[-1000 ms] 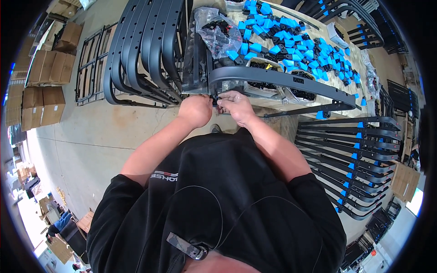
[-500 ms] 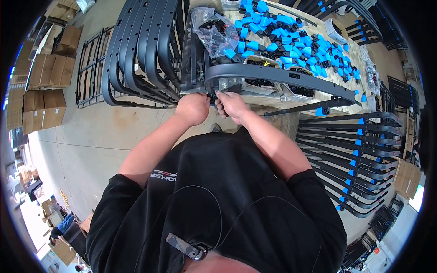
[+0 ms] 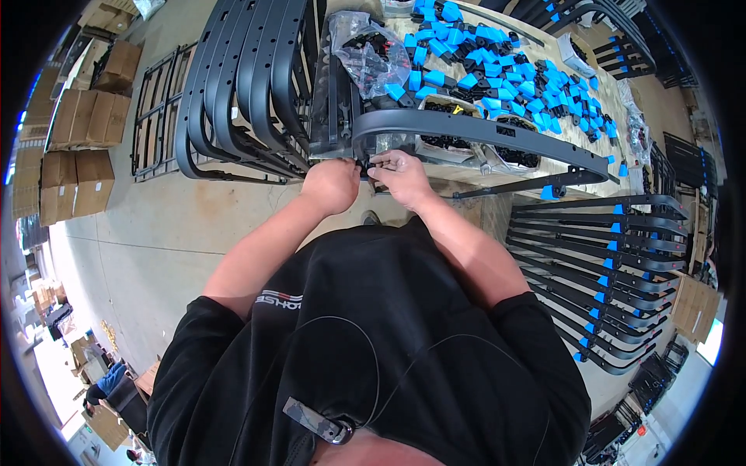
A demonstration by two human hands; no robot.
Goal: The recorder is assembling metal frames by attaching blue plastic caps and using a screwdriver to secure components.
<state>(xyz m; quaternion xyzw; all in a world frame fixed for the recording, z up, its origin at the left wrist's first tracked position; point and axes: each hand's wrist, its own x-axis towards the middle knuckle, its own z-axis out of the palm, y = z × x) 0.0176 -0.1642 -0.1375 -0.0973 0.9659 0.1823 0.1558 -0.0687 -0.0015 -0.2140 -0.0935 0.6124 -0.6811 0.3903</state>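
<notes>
Both hands meet at the near left end of a curved black bar [image 3: 497, 133] on the bench: left hand [image 3: 330, 185] fisted, right hand [image 3: 398, 172] pinching a small black part against it. Slipping fingers could drop the part; blue caps [image 3: 497, 58] lie far right.

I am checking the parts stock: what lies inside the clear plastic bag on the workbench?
The clear plastic bag holds small black parts, some with red. Their kind cannot be told, and those at the bottom are covered.

Left hand [image 3: 330, 185] and right hand [image 3: 398, 175] together, fingers curled.
</notes>
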